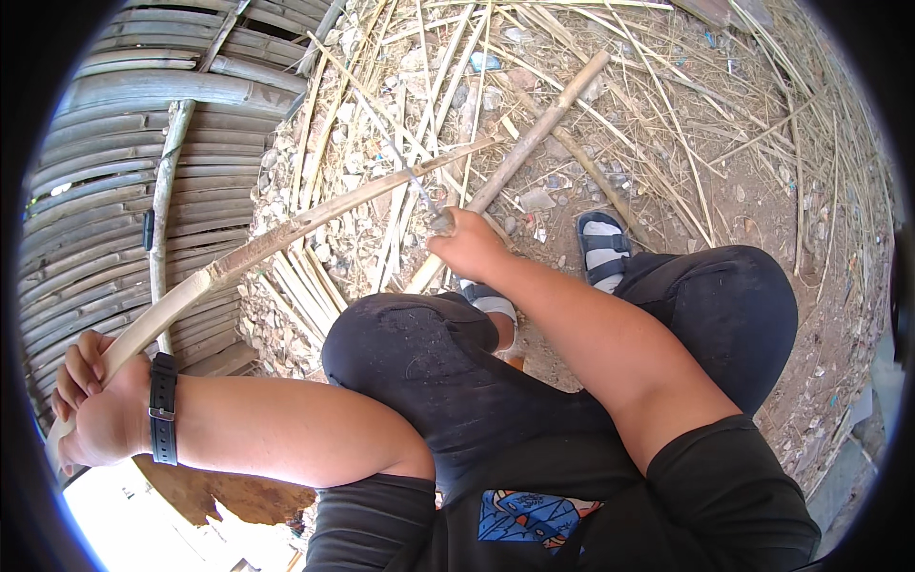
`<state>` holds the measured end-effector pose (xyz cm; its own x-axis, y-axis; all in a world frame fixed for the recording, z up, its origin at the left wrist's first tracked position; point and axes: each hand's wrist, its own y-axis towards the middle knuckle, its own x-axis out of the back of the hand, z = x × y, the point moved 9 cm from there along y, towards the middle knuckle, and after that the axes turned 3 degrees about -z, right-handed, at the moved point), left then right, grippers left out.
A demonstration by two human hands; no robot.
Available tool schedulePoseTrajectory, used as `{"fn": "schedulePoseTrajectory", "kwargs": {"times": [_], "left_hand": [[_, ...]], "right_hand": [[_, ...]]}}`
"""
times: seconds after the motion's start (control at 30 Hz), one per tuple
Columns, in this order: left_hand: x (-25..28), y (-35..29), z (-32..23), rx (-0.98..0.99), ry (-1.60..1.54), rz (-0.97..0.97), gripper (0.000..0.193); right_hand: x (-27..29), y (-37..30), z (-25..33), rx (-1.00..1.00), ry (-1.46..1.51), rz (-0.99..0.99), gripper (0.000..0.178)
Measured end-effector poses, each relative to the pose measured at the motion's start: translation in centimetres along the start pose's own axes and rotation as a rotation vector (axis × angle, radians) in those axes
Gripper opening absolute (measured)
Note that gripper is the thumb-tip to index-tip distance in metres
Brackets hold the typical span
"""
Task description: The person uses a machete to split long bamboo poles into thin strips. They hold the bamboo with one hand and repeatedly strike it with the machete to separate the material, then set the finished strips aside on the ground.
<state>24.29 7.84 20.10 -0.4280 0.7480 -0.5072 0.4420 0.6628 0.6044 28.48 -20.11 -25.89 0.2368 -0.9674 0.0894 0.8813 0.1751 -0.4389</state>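
My left hand (pixel 100 405), with a black strap at the wrist, is closed round the near end of a long split bamboo strip (pixel 253 253). The strip slants up to the right; its stretch nearest the hand is pale and smooth, while farther along it is browner. In my right hand (pixel 469 246) is the handle of a knife (pixel 426 197). Its thin blade, seen nearly edge-on, points up and left and crosses the strip near the far end. Whether the blade bites into the strip I cannot tell. Just beyond the right hand lies a round wooden stick (pixel 543 129).
Bamboo slat wall (pixel 86 210) stands on the left, with an upright pole (pixel 170 210) against it. Thin split strips (pixel 448 76) and straw litter the stony ground (pixel 753 205). My bent knees and sandalled feet (pixel 602 250) are close below the work.
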Motion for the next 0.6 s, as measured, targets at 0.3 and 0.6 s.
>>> {"fn": "schedulePoseTrajectory", "kwargs": {"times": [0.3, 0.6], "left_hand": [[-1.3, 0.0, 0.1, 0.058, -0.1, 0.136, 0.051], [-1.7, -0.2, 0.0, 0.074, -0.094, 0.137, 0.054]], "right_hand": [[-2.1, -0.3, 3.0, 0.344, 0.019, 0.066, 0.038], [-0.5, 0.9, -0.8, 0.096, 0.109, -0.126, 0.041]]}}
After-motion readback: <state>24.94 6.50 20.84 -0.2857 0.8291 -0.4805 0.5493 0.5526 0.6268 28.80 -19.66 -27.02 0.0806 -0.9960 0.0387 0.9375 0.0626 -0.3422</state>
